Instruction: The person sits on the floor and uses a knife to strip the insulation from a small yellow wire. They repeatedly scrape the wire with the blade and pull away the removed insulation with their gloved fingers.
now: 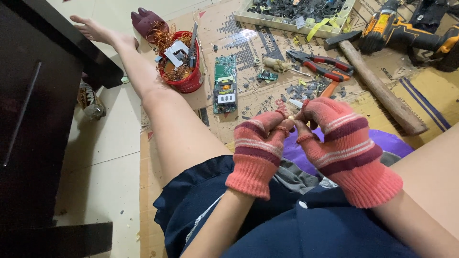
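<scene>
My left hand and my right hand wear pink striped knitted gloves and meet in front of me above my lap. Their fingertips pinch a small part between them; it is too small and too covered to tell what it is. A green circuit board lies on the cardboard just beyond my hands. My bare left leg stretches out to the left of it.
A red tub of copper wire and parts stands by my left leg. Red-handled pliers, a wooden-handled hammer, a yellow-and-black drill and a tray of scrap lie farther out. Dark furniture stands at left, a bottle beside it.
</scene>
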